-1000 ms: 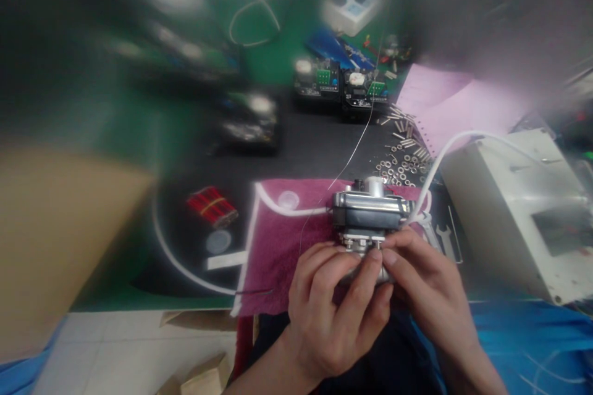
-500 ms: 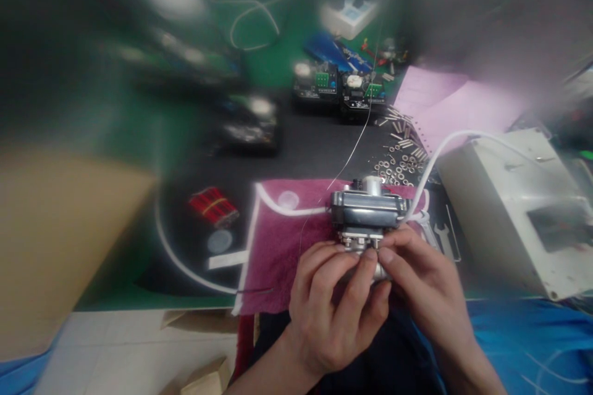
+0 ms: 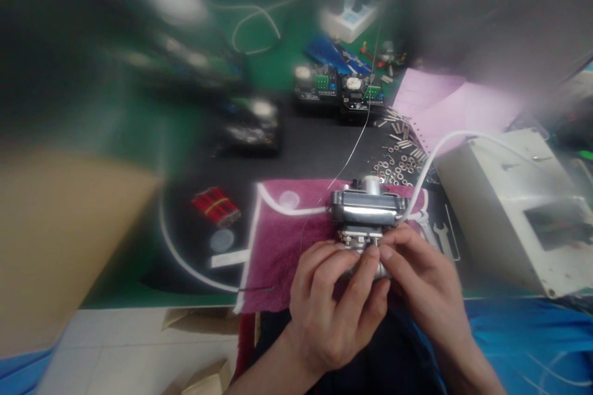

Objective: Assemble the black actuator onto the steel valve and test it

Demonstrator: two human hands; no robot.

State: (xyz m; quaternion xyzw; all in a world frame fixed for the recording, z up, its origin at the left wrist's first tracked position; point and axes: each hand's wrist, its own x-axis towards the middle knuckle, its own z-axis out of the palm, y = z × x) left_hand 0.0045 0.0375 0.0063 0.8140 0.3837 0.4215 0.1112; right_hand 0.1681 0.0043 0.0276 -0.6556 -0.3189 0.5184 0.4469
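Note:
An actuator [image 3: 368,207] with a dark, glossy body and a silver knob on top stands on a purple towel [image 3: 278,247]. A silver valve body [image 3: 382,270] sits under it, joined by a mounting plate with bolts [image 3: 360,239]. My left hand [image 3: 336,302] is curled over the valve body, its fingertips resting just below the plate. On the other side my right hand [image 3: 424,284] pinches with thumb and forefinger at the plate's right bolt. What lies between those fingertips is too small to make out. White tubes [image 3: 296,212] run from both ends of the actuator.
Loose nuts and pins [image 3: 401,163] lie behind the towel. Wrenches [image 3: 442,237] and a pale metal box [image 3: 504,216] are to the right. Two circuit-board units [image 3: 361,95] stand farther back. A red bundle [image 3: 215,205] and tweezers-like dark tool [image 3: 257,289] lie left; a cardboard box [image 3: 60,247] is nearer.
Both hands keep nearly the same place and grip on the valve. The view has shifted very slightly; the actuator and the things around it look unmoved.

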